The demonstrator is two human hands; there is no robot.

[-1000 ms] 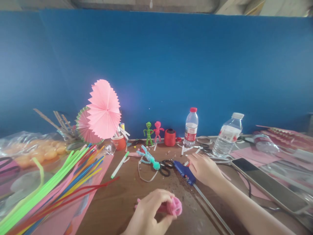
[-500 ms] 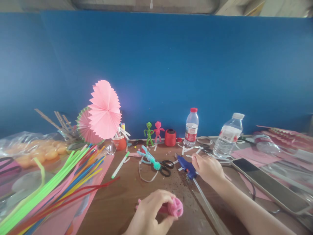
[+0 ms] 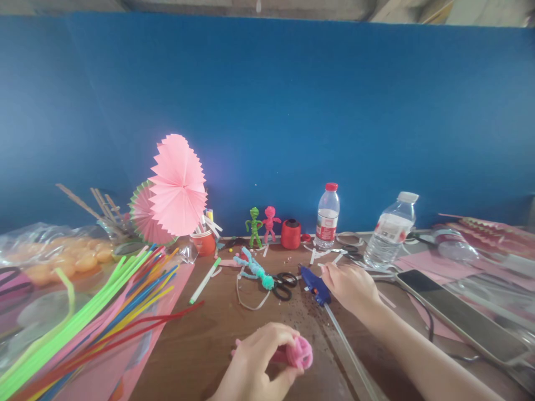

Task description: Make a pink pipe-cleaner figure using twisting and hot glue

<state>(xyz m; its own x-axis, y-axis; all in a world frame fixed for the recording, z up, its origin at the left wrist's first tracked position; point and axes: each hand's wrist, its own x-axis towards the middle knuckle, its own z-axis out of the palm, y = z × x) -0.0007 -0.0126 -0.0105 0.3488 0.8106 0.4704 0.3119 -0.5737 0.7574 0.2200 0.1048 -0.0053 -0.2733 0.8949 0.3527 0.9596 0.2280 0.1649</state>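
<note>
In the lower middle, my left hand [image 3: 263,359] is closed around a pink pipe-cleaner figure [image 3: 300,352]. Its round coiled head sticks out past my thumb and fingertips, and a thin pink end [image 3: 235,348] shows on the other side. My right hand [image 3: 353,287] is closed at the right side of a blue glue gun [image 3: 315,285], whose handle is hidden under the fingers. The gun lies low over the table, nozzle pointing away to the left, with a long clear glue stick [image 3: 346,345] trailing from its back.
Black-handled scissors [image 3: 284,287] and a light-blue pipe-cleaner figure [image 3: 257,270] lie ahead. Green [image 3: 254,228] and pink figures [image 3: 271,225] stand behind. Pipe cleaners [image 3: 96,317] cover the left. Two bottles [image 3: 327,220] [image 3: 390,231] and a phone [image 3: 460,317] are on the right.
My right hand and the glue gun have shifted slightly left, the glue stick swinging with them. The left hand keeps the pink figure in nearly the same spot.
</note>
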